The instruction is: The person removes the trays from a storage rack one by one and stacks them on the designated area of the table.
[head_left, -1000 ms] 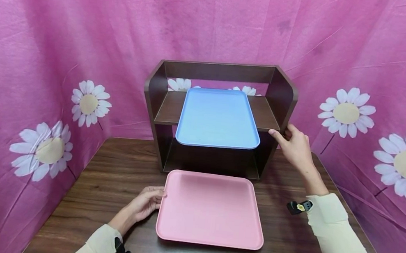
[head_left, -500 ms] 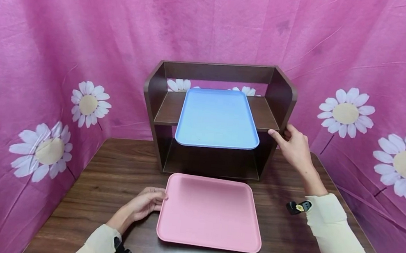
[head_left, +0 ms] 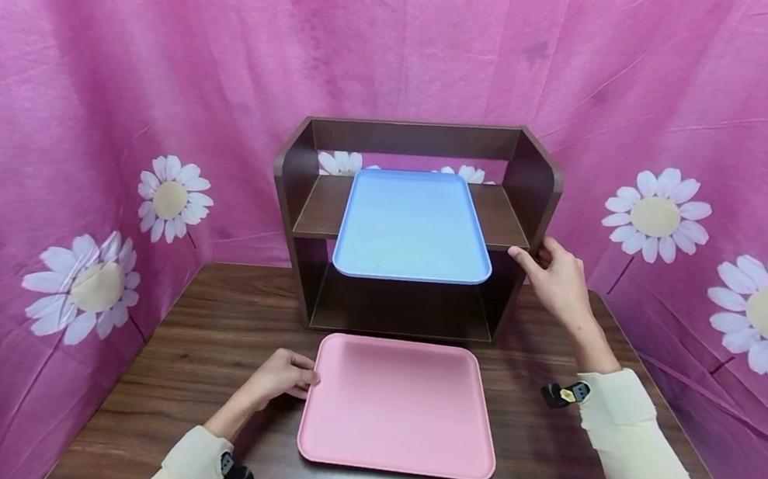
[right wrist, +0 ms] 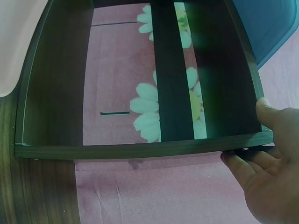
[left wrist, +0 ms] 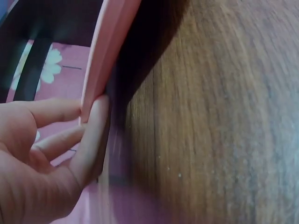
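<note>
My left hand [head_left: 281, 375] pinches the left rim of a pink tray [head_left: 401, 409]. In the left wrist view, thumb and fingers [left wrist: 96, 126] meet on either side of the pink tray's edge [left wrist: 110, 46], close over the wooden table. My right hand [head_left: 554, 281] grips the right side panel of a dark brown two-tier shelf [head_left: 537, 185]; its thumb rests at the front edge of the middle board. A blue tray [head_left: 415, 227] lies on that board, its near end jutting out past the front edge. Neither hand touches the blue tray.
The shelf stands at the back of the wooden table [head_left: 221, 316], with its lower compartment [head_left: 405, 308] beneath the blue tray. Behind and to both sides hangs a pink cloth [head_left: 418, 48] printed with white daisies.
The pink tray has shifted slightly toward me, away from the shelf, and my left hand has turned a little and edged right with it. The right hand, shelf and blue tray hold still.
</note>
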The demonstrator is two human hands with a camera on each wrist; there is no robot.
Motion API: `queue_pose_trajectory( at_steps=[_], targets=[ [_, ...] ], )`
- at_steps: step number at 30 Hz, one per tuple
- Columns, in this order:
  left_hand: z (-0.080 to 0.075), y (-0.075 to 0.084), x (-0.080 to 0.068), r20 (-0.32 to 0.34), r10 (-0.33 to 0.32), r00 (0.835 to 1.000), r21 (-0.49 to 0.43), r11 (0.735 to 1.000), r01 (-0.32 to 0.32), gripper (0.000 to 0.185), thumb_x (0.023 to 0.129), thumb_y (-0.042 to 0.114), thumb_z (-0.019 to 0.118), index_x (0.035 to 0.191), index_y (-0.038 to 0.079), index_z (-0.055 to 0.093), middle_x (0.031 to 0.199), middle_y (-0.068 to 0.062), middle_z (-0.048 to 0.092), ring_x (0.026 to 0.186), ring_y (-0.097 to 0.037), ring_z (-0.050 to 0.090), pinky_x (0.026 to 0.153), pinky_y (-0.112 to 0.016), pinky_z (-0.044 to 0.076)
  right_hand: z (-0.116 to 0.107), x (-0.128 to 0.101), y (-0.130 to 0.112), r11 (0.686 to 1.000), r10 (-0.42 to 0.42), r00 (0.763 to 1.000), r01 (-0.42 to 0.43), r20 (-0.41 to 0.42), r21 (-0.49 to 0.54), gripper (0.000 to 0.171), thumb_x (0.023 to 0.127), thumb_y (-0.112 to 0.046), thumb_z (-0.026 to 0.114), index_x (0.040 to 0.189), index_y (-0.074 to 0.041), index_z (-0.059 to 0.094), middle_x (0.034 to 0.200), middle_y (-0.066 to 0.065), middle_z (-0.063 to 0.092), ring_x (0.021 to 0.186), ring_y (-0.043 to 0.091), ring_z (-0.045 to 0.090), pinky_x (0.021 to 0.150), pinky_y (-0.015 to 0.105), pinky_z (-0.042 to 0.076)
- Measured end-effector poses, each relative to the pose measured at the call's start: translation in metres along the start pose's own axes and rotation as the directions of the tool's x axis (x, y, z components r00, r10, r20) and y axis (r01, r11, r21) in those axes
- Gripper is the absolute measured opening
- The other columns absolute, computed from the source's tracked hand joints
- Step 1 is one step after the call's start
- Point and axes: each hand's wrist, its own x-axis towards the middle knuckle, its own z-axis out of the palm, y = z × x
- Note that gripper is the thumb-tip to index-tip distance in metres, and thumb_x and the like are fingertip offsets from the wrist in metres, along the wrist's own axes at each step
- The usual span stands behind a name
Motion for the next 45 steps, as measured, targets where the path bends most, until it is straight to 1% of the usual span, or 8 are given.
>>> queue_pose_trajectory(
  at_steps=[8, 22, 28, 33, 36, 39, 42, 45],
  targets=[
    [0.012, 0.003, 0.001, -0.175, 0.021, 0.984, 0.169, 0.986, 0.009, 0.011, 0.078, -0.003, 0.070, 0.086, -0.009, 0.071, 0.073, -0.014, 0.071, 0.061, -0.021, 0.072, 0.059, -0.034, 0.061, 0.002, 0.002, 0.000, 1.000, -0.002, 1.000, 0.002, 0.002, 0.001, 0.049, 0.088, -0.058, 0.063, 0.094, -0.009, 0.058, 0.070, 0.011, 0.063, 0.066, 0.023, 0.053, 0.056, 0.030, 0.039],
    [0.011, 0.005, 0.000, -0.241, 0.009, 0.970, 0.244, 0.968, 0.052, 0.005, 0.079, 0.002, 0.072, 0.079, -0.002, 0.072, 0.067, -0.011, 0.071, 0.052, -0.019, 0.069, 0.051, -0.032, 0.059, 0.003, 0.001, 0.001, 1.000, -0.006, 1.000, 0.006, -0.004, -0.003, 0.050, 0.087, -0.058, 0.064, 0.088, -0.010, 0.055, 0.067, 0.009, 0.061, 0.064, 0.023, 0.051, 0.054, 0.030, 0.038],
    [0.009, 0.024, -0.001, -0.297, 0.095, 0.950, 0.312, 0.950, 0.003, 0.011, 0.082, 0.002, 0.063, 0.084, 0.001, 0.074, 0.068, -0.011, 0.072, 0.059, -0.020, 0.070, 0.053, -0.028, 0.056, 0.001, 0.000, 0.002, 1.000, -0.006, 1.000, 0.006, -0.005, 0.001, 0.048, 0.088, -0.056, 0.064, 0.090, -0.009, 0.056, 0.065, 0.008, 0.056, 0.066, 0.024, 0.049, 0.054, 0.030, 0.037],
    [0.014, 0.053, -0.005, -0.236, 0.130, 0.963, 0.094, 0.989, -0.110, 0.015, 0.089, 0.002, 0.060, 0.097, -0.008, 0.070, 0.083, -0.020, 0.074, 0.076, -0.029, 0.074, 0.069, -0.040, 0.061, 0.001, 0.000, 0.002, 1.000, -0.003, 1.000, 0.003, -0.005, -0.001, 0.049, 0.087, -0.057, 0.064, 0.093, -0.009, 0.057, 0.067, 0.009, 0.059, 0.067, 0.025, 0.050, 0.057, 0.031, 0.038],
    [0.019, 0.074, -0.010, -0.170, 0.157, 0.973, -0.090, 0.981, -0.174, 0.021, 0.094, 0.005, 0.060, 0.107, -0.010, 0.065, 0.095, -0.023, 0.073, 0.090, -0.035, 0.073, 0.083, -0.047, 0.059, 0.001, 0.001, 0.003, 1.000, -0.004, 1.000, 0.004, -0.007, -0.002, 0.049, 0.087, -0.058, 0.064, 0.092, -0.010, 0.057, 0.068, 0.009, 0.060, 0.066, 0.024, 0.052, 0.057, 0.031, 0.038],
    [0.026, 0.095, -0.015, -0.102, 0.195, 0.975, -0.265, 0.940, -0.216, 0.029, 0.096, 0.011, 0.060, 0.118, -0.007, 0.059, 0.107, -0.023, 0.071, 0.104, -0.039, 0.068, 0.091, -0.046, 0.057, 0.001, 0.001, 0.003, 1.000, -0.004, 1.000, 0.004, -0.008, -0.001, 0.048, 0.087, -0.057, 0.064, 0.091, -0.010, 0.057, 0.067, 0.007, 0.058, 0.066, 0.024, 0.051, 0.056, 0.030, 0.038],
    [0.035, 0.113, -0.020, -0.061, 0.239, 0.969, -0.425, 0.872, -0.242, 0.037, 0.095, 0.012, 0.062, 0.125, -0.007, 0.052, 0.114, -0.025, 0.069, 0.112, -0.041, 0.065, 0.093, -0.042, 0.056, 0.001, 0.000, 0.003, 1.000, -0.004, 1.000, 0.004, -0.008, 0.001, 0.049, 0.087, -0.057, 0.064, 0.091, -0.010, 0.056, 0.065, 0.006, 0.055, 0.066, 0.024, 0.049, 0.055, 0.030, 0.037],
    [0.047, 0.129, -0.022, -0.050, 0.277, 0.960, -0.557, 0.790, -0.257, 0.042, 0.095, 0.011, 0.061, 0.129, -0.008, 0.045, 0.123, -0.029, 0.063, 0.118, -0.040, 0.062, 0.098, -0.043, 0.053, 0.001, 0.000, 0.003, 1.000, -0.002, 1.000, 0.002, -0.008, 0.000, 0.049, 0.087, -0.058, 0.064, 0.091, -0.010, 0.056, 0.065, 0.005, 0.053, 0.067, 0.024, 0.048, 0.055, 0.030, 0.036]
  ],
)
